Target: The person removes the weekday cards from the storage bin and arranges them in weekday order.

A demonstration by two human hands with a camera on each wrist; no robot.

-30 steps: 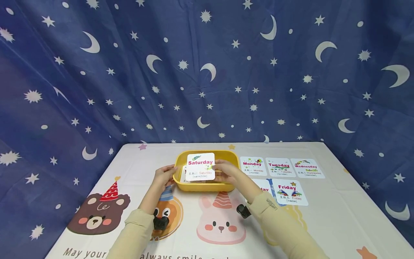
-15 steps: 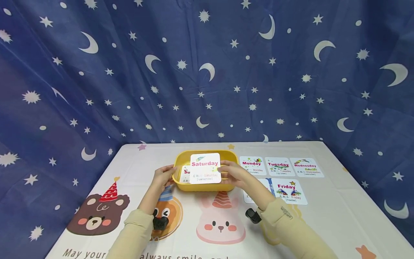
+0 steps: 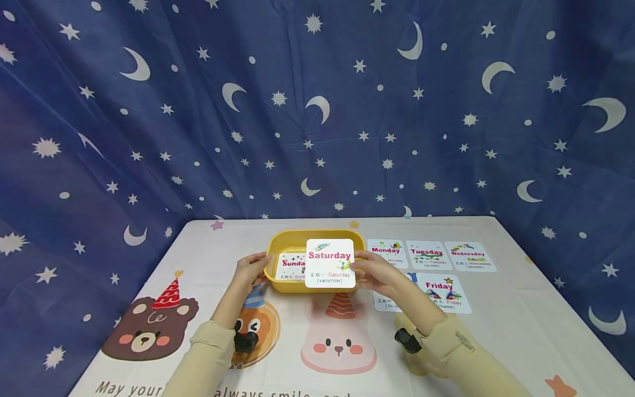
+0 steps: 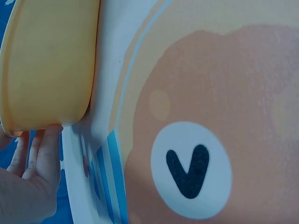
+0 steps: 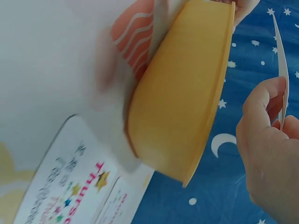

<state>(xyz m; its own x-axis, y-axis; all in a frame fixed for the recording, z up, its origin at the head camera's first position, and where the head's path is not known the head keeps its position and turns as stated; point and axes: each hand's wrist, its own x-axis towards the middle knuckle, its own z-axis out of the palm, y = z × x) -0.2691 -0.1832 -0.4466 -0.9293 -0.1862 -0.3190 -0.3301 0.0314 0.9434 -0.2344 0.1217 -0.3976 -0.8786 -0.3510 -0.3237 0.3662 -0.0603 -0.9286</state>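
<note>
My right hand (image 3: 378,271) pinches the edge of a white square flashcard reading "Saturday" (image 3: 329,263); the right wrist view shows this card (image 5: 281,60) edge-on between thumb and fingers. It is held above the right half of a yellow plastic tray (image 3: 288,287), whose rim it partly covers in the head view. Inside the tray lies a "Sunday" flashcard (image 3: 291,267), its right part hidden. On the tray's left end, my left hand (image 3: 250,270) holds the rim, with fingers (image 4: 46,149) against the outer wall in the left wrist view.
Right of the tray, flashcards for Monday (image 3: 387,253), Tuesday (image 3: 429,255) and Wednesday (image 3: 470,257) lie in a row. Below them are Thursday (image 5: 74,186), partly under the right arm, and Friday (image 3: 444,293). A printed cloth covers the table; a starry blue curtain hangs behind.
The right hand has carried the Saturday card rightward and slightly nearer, uncovering more of the Sunday card in the tray. The left hand stays at the tray's rim.
</note>
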